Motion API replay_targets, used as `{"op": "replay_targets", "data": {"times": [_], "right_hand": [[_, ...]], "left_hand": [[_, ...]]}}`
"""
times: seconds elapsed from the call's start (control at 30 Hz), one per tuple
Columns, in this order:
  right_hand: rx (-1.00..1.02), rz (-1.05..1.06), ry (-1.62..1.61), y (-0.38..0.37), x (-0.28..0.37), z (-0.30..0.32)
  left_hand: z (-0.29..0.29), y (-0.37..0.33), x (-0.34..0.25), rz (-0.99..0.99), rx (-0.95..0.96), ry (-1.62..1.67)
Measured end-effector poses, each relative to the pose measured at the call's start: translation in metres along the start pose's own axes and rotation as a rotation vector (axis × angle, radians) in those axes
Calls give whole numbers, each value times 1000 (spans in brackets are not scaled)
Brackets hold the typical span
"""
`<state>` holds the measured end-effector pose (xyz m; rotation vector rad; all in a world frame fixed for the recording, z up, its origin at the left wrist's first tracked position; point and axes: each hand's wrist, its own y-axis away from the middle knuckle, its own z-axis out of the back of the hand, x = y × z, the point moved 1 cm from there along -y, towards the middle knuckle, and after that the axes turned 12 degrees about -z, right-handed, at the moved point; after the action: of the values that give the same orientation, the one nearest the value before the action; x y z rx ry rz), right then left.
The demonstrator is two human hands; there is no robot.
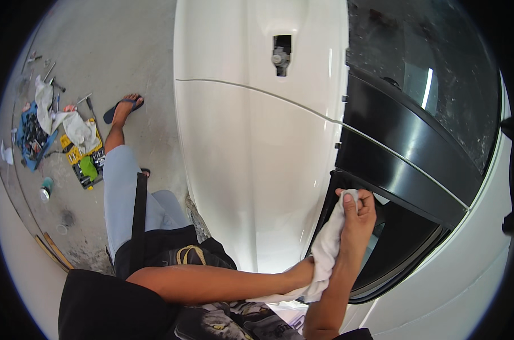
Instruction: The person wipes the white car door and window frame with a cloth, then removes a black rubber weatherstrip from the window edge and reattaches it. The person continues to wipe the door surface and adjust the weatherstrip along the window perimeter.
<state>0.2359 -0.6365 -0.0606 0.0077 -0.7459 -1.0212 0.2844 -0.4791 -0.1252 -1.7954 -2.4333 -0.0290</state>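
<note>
Grey floor (146, 34) lies left of a car's white panel (223, 147). Over the near end of a dark window (404, 249), the right hand (360, 212) is curled, its thumb and fingers pinching the upper end of a white cloth (326, 249). Lower and nearer the body, the left hand (303, 273) is partly covered by that cloth; its fingers are hidden, so I cannot tell how far they are bent or whether they grip anything. To manage the cloth well, it would probably help to keep that pinch firm, gather the slack, and keep the hanging folds off the window's edge. From the right thumb, the cloth drops between the hands, beside the right forearm, its loose tail lying below the left forearm. Farther out, black trim (393, 113) borders the window, and a dark cut-out (281, 55) shows near the panel's far end. Across the floor, well apart from the hands, are a sandal (112, 115) on one foot, a tool case (72, 153), rags (80, 133) and a can (45, 194).
</note>
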Motion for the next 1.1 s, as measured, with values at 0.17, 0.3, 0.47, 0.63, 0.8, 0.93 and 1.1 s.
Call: {"op": "replay_targets", "data": {"times": [0.17,0.3,0.47,0.63,0.8,0.93,1.1], "right_hand": [[-374,226,-43,-8,-18,-29],[-487,287,114,-12,-23,-36],[-485,391,443,-9,-11,-39],[-495,415,489,-14,-3,-41],[-533,435,494,-21,-8,-44],[-457,622,678,-23,-9,-39],[-368,804,953,-23,-1,-25]], "left_hand": [[39,19,-9,-109,-204,28],[36,44,-45,71,-377,246],[21,48,-83,240,-385,293],[19,35,-90,196,-378,286],[25,31,-88,204,-336,284],[20,26,-82,126,-336,208],[7,10,-73,138,-337,152]]}}
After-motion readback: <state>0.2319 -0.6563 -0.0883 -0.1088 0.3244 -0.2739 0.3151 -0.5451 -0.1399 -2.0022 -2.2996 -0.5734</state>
